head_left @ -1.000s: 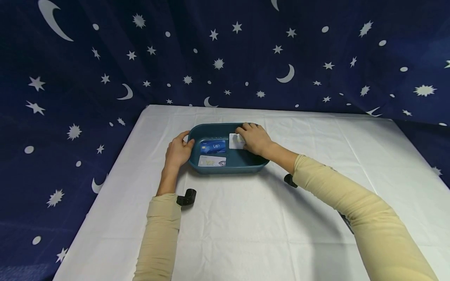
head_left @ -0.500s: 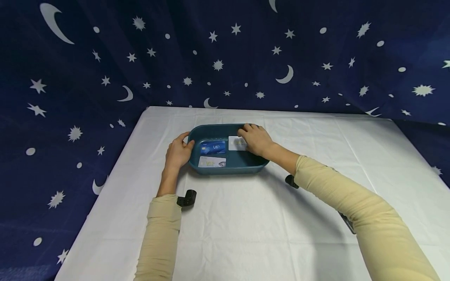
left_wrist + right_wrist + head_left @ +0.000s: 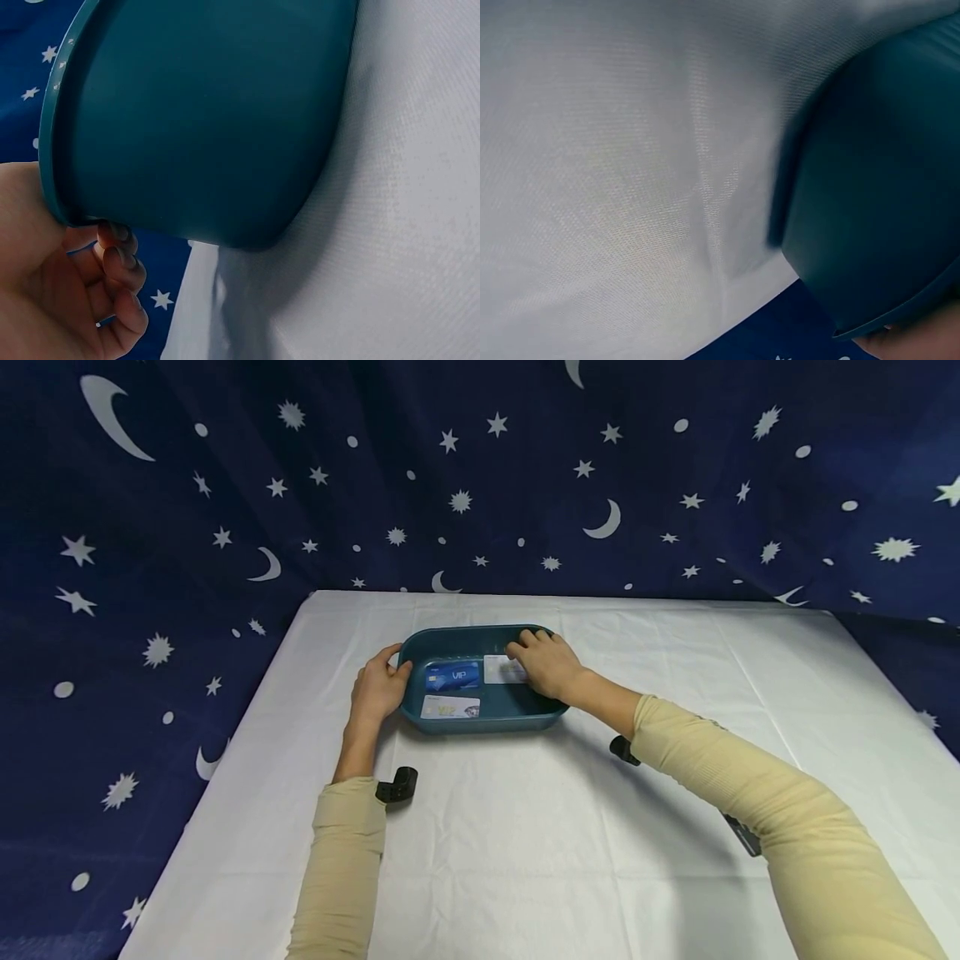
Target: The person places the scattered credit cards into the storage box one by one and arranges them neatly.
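A teal plastic basin [image 3: 487, 724] stands on the white-covered table. My left hand [image 3: 378, 689] grips its left rim, thumb at the inner edge; in the left wrist view the fingers [image 3: 120, 262] curl below the rim, against the outside. In the basin lie a blue VIP card [image 3: 453, 675] and, nearer me, a white VIP card [image 3: 450, 707]. Reaching in over the right side, my right hand [image 3: 551, 664] holds another white card [image 3: 501, 669] beside the blue one. Its right end is hidden under the hand. Only a blurred edge of this hand shows in the right wrist view.
White cloth [image 3: 510, 827] covers the table, and a dark blue curtain [image 3: 480, 460] with stars and moons hangs behind. Black wrist cameras [image 3: 399, 785] jut from both forearms. A dark flat object [image 3: 742, 835] lies partly hidden by the right sleeve.
The white card at my right hand has shifted slightly towards me, now more level with the blue card. My left hand stays on the rim. The view has tilted a little.
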`<state>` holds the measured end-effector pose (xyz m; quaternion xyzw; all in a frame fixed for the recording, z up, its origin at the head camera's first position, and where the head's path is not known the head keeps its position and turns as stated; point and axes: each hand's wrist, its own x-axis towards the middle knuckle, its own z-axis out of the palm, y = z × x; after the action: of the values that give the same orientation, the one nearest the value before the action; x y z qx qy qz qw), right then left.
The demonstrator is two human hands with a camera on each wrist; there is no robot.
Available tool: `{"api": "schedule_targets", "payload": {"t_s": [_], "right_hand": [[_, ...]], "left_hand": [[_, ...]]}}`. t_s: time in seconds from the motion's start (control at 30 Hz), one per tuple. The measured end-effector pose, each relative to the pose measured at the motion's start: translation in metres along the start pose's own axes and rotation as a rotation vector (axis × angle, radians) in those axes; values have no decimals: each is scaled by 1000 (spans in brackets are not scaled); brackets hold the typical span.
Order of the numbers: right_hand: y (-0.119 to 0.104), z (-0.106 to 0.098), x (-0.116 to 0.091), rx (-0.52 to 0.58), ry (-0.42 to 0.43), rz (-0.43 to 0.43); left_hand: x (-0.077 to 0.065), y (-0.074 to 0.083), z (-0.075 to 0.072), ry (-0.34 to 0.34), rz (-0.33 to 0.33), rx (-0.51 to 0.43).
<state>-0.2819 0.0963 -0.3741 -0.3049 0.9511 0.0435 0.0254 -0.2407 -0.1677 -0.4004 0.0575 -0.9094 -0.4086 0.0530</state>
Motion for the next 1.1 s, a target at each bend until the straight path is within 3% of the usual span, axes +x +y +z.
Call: {"api": "schedule_targets", "payload": {"t_s": [0.43, 0.53, 0.8, 0.93, 1.1], "right_hand": [[0, -3, -12, 23, -124, 2], [4, -10, -20, 61, -65, -4], [33, -14, -55, 169, 200, 40], [51, -12, -80, 248, 237, 136], [71, -15, -114, 362, 203, 254]], "left_hand": [[-4, -5, 8, -14, -4, 1], [-4, -5, 9, -15, -2, -1], [-2, -3, 8, -20, 12, 5], [-1, -4, 7, -22, 18, 9], [2, -4, 3, -13, 28, 1]]}}
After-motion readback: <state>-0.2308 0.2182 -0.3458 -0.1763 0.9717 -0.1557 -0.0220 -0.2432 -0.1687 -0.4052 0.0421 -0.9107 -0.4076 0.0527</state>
